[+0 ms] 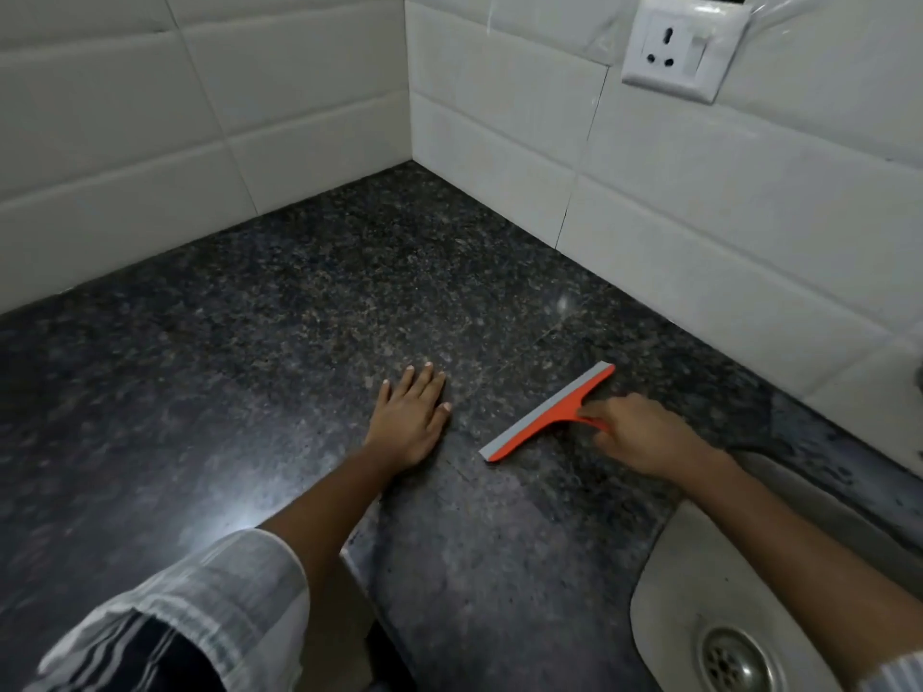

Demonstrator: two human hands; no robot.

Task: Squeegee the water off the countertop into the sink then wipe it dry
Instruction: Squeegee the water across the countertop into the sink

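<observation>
An orange squeegee [547, 413] with a grey rubber blade rests blade-down on the dark speckled granite countertop [279, 312]. My right hand [644, 434] is closed around its handle, just left of the sink. My left hand [410, 417] lies flat on the counter with fingers spread, a short way left of the blade. The steel sink [699, 581] sits at the lower right, its round drain [738, 659] visible. The counter surface is glossy with reflected light; I cannot tell water film from shine.
White tiled walls meet in a corner [409, 157] behind the counter. A white wall socket with a switch [679, 47] sits on the right wall. The counter's front edge [357, 556] runs beneath my left forearm.
</observation>
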